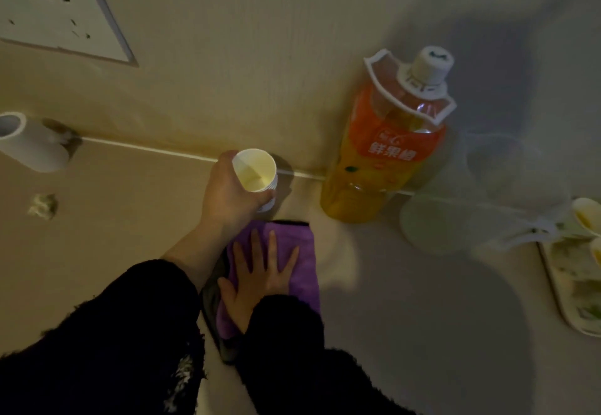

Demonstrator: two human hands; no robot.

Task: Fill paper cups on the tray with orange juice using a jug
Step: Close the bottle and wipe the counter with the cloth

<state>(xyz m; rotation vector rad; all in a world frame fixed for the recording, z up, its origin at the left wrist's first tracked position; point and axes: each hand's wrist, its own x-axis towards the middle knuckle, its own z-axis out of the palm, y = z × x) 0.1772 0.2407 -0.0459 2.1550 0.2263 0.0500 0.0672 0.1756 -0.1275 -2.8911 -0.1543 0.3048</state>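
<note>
In the left hand (224, 195), a paper cup (255, 170); nearby, part-full juice bottle (380, 154).

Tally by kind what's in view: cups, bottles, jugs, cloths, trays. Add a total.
Paper cups: 3
Juice bottle: 1
Clear jug: 1
Purple cloth: 1
Tray: 1
Total: 7

A white paper cup (255, 170), pale inside, is held upright in the left hand (227, 193) near the wall. To its right stands a capped juice bottle (383, 141) with an orange label, partly full. Beyond it is a clear, blurred jug (455, 222), then a tray (559, 284) bearing two cups (585, 216) with yellow inside.
</note>
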